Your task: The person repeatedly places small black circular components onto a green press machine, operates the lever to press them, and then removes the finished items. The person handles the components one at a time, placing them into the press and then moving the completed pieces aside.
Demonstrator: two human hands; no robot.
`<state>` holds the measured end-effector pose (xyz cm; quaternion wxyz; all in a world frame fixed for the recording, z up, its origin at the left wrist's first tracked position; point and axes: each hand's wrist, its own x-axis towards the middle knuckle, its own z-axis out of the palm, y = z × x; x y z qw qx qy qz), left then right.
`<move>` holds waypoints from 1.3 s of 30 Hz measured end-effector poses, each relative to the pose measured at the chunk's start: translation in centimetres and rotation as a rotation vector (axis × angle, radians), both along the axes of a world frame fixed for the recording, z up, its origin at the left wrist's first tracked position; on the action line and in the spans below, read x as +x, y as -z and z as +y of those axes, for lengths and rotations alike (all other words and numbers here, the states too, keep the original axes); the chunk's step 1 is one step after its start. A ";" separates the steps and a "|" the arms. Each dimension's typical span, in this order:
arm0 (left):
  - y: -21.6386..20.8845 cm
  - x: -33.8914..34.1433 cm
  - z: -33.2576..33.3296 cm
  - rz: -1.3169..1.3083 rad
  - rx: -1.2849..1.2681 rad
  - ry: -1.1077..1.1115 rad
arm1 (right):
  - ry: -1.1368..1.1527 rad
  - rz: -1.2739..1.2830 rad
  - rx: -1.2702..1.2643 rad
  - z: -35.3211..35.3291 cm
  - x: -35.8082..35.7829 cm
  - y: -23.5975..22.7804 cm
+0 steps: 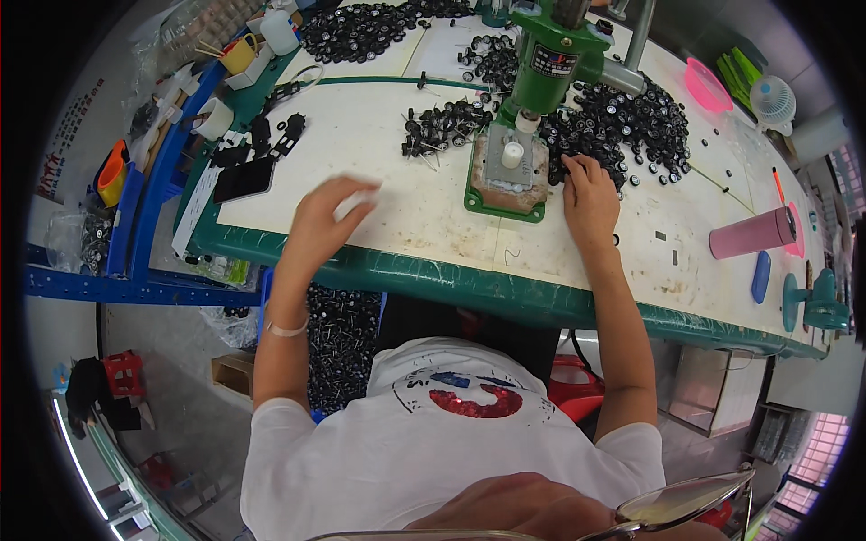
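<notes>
My left hand (332, 216) hovers over the pale tabletop near its front edge, slightly blurred, thumb and fingers apart, nothing in it. My right hand (592, 200) rests just right of the green hand press (552, 63), with its bent fingertips at the near edge of a large pile of small black wheels (631, 126). Whatever those fingers pinch is hidden among the wheels. On the press's grey metal plate stands a white round holder (512, 155), beneath the ram. Left of the press lies a smaller heap of black wheels with thin metal pins (442, 128).
A black phone (244, 180) and black plastic parts (284, 135) lie at the left. To the right are a pink tumbler (750, 233), a blue oblong object (760, 277) and a small green fan (816, 302). More pinned wheels fill a blue bin (343, 343) below the table.
</notes>
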<state>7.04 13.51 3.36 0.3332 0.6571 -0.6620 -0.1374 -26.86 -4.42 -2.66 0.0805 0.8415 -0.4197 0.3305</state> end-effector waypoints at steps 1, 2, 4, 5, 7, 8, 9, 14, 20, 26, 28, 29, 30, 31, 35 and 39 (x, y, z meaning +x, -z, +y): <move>0.4 -0.6 -2.2 -0.053 -0.126 -0.004 | 0.000 -0.012 0.004 0.1 0.2 -0.1; 1.0 -1.1 -4.4 -0.104 -0.251 -0.004 | 0.005 -0.023 0.009 0.3 0.2 -0.2; 2.9 -1.4 -8.2 -0.172 -0.197 -0.039 | -0.002 -0.033 0.005 0.2 0.1 0.0; 3.9 -1.8 -9.5 -0.207 -0.169 -0.051 | 0.000 -0.039 0.004 0.1 -0.1 0.1; 5.0 -2.9 -10.4 -0.139 -0.124 -0.058 | -0.014 -0.058 -0.015 0.2 -0.2 0.2; 5.3 -3.4 -10.9 -0.105 -0.101 -0.063 | -0.022 -0.067 -0.024 0.1 -0.2 0.2; 4.9 -4.2 -10.9 -0.097 -0.100 -0.063 | -0.025 -0.065 -0.020 0.2 -0.1 0.3; 4.6 -6.2 -12.1 -0.016 -0.140 -0.028 | -0.001 -0.059 0.027 0.4 0.0 -0.2; 3.9 -5.5 -12.4 0.125 -0.152 0.069 | 0.000 -0.110 0.051 0.6 0.0 -0.3; 3.6 -4.7 -12.4 0.448 -0.149 -0.030 | -0.040 -0.148 0.051 0.2 -0.3 0.0; 4.4 -4.0 -12.4 0.435 -0.147 -0.073 | -0.058 -0.162 0.054 0.4 -0.2 -0.1; 4.8 -3.6 -12.2 0.428 -0.145 -0.095 | -0.067 -0.169 0.055 0.5 -0.1 -0.2; 5.1 -3.3 -12.1 0.379 -0.182 -0.090 | -0.073 -0.188 0.078 0.6 -0.2 -0.2; 5.3 -2.9 -11.8 0.330 -0.219 -0.085 | -0.079 -0.207 0.102 0.6 -0.2 -0.2; 4.7 -2.8 -10.6 0.383 -0.209 -0.139 | -0.098 -0.322 0.209 1.2 -0.1 -0.9; 4.5 -3.4 -8.8 0.435 -0.258 -0.155 | -0.242 -0.479 0.271 1.0 0.4 -1.0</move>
